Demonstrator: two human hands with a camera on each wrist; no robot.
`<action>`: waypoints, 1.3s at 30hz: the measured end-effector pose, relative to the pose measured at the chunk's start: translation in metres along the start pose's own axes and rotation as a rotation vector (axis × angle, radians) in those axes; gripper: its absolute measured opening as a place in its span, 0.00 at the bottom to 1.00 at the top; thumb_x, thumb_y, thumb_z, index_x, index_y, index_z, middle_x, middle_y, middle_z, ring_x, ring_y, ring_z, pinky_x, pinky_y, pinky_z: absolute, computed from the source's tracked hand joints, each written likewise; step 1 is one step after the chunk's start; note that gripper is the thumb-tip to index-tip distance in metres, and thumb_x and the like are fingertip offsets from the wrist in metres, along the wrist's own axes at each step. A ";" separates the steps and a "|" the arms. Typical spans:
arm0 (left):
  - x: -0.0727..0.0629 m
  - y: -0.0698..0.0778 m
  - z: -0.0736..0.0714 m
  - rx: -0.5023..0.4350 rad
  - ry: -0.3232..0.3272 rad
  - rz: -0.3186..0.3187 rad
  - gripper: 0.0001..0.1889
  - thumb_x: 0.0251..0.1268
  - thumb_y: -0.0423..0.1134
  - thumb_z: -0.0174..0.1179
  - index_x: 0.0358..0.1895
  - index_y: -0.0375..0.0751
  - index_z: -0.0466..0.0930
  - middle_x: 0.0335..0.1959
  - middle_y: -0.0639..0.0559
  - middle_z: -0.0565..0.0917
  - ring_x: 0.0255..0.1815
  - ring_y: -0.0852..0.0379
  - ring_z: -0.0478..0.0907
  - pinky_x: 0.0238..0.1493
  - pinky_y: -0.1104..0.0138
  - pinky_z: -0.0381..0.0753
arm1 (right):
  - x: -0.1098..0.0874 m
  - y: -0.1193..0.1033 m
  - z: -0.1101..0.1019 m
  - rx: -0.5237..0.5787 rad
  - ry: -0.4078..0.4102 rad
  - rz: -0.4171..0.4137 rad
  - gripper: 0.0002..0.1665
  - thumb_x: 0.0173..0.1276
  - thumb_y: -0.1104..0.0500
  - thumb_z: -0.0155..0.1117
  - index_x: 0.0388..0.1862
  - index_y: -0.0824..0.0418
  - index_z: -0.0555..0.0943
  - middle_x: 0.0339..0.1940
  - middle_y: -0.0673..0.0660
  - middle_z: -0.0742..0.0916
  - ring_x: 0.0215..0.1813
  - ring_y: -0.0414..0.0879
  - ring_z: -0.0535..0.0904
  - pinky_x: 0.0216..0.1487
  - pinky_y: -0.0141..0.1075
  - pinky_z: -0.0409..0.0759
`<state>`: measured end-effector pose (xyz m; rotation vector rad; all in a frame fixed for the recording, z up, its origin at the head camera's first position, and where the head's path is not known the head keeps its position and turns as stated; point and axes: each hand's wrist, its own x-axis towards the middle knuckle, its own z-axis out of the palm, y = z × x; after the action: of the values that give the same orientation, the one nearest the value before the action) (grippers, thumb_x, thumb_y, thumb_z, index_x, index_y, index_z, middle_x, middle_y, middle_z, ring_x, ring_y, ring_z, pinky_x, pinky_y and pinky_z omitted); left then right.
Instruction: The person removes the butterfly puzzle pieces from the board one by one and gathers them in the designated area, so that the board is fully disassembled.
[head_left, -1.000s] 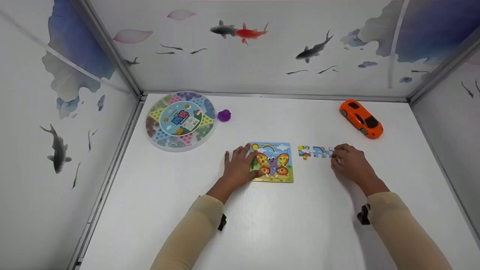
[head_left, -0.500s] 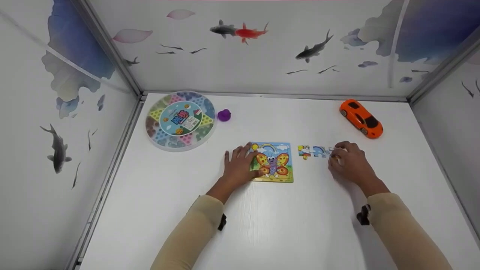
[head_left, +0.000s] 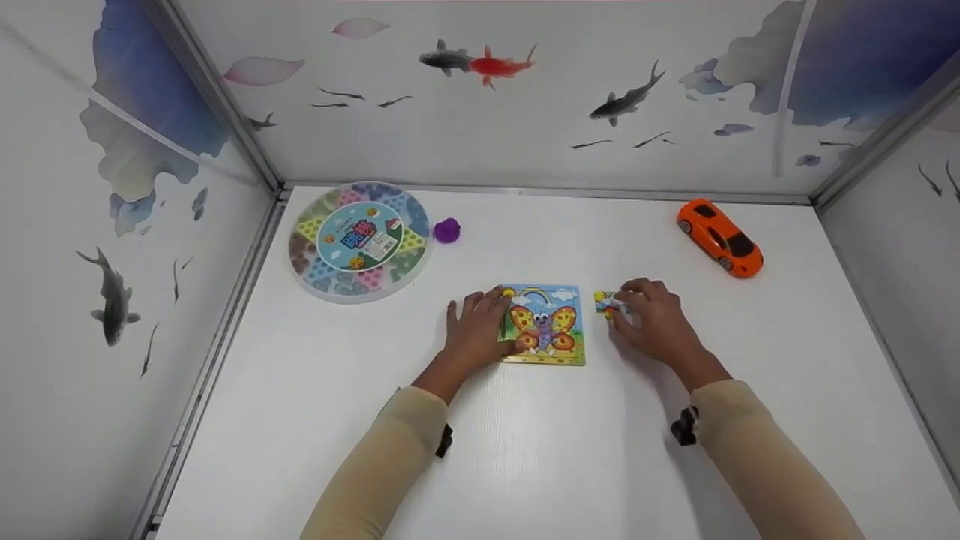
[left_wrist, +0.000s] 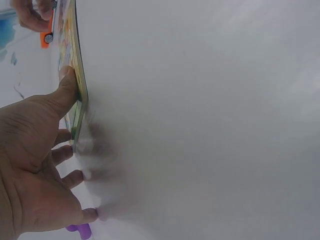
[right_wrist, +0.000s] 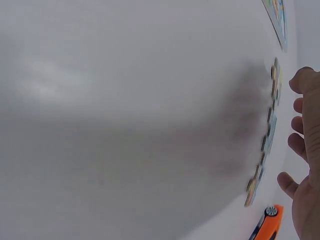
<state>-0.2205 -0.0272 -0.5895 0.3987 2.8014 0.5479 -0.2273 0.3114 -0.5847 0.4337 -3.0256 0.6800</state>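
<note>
A square butterfly jigsaw puzzle (head_left: 544, 330) lies flat on the white table. My left hand (head_left: 476, 330) rests at its left side with fingers spread. In the left wrist view, the thumb presses on the puzzle's edge while the other fingers reach along the side. Right of the puzzle, my right hand (head_left: 654, 319) hovers over a short row of jigsaw pieces (head_left: 602, 301), hiding most of them in the head view. In the right wrist view, the row of pieces (right_wrist: 270, 132) lies on the table apart from the loosely bent fingers, and the hand holds nothing.
A round, clear-rimmed game box (head_left: 360, 241) stands at the back left, with a small purple toy (head_left: 447, 230) beside it. At the back right sits an orange toy car (head_left: 720, 238). Printed wall panels (head_left: 525, 135) enclose the table.
My right hand has let go of the rightmost jigsaw piece and moved left along the row, over the pieces nearer the puzzle. My left hand stays in place.
</note>
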 end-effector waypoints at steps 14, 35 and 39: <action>0.001 -0.007 -0.001 -0.009 -0.014 0.009 0.50 0.72 0.64 0.72 0.90 0.52 0.59 0.94 0.53 0.55 0.95 0.40 0.46 0.90 0.31 0.46 | 0.023 -0.084 0.041 -0.057 -0.103 -0.154 0.29 0.80 0.45 0.72 0.73 0.55 0.85 0.72 0.59 0.82 0.74 0.62 0.75 0.74 0.76 0.71; 0.004 -0.006 0.001 0.008 0.001 0.018 0.52 0.70 0.66 0.72 0.90 0.51 0.60 0.93 0.49 0.56 0.95 0.41 0.48 0.90 0.32 0.49 | 0.040 -0.133 0.069 -0.118 -0.167 -0.212 0.25 0.84 0.52 0.68 0.75 0.53 0.83 0.71 0.56 0.81 0.72 0.61 0.74 0.67 0.71 0.75; 0.005 -0.005 0.001 0.000 0.001 0.004 0.52 0.69 0.66 0.73 0.90 0.53 0.61 0.93 0.51 0.57 0.95 0.42 0.48 0.91 0.33 0.49 | 0.042 -0.136 0.068 -0.138 -0.192 -0.202 0.29 0.80 0.54 0.72 0.78 0.53 0.81 0.72 0.58 0.80 0.73 0.63 0.73 0.67 0.72 0.75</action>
<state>-0.2255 -0.0302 -0.5935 0.4038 2.8027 0.5486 -0.2270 0.1535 -0.5866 0.8289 -3.1154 0.4383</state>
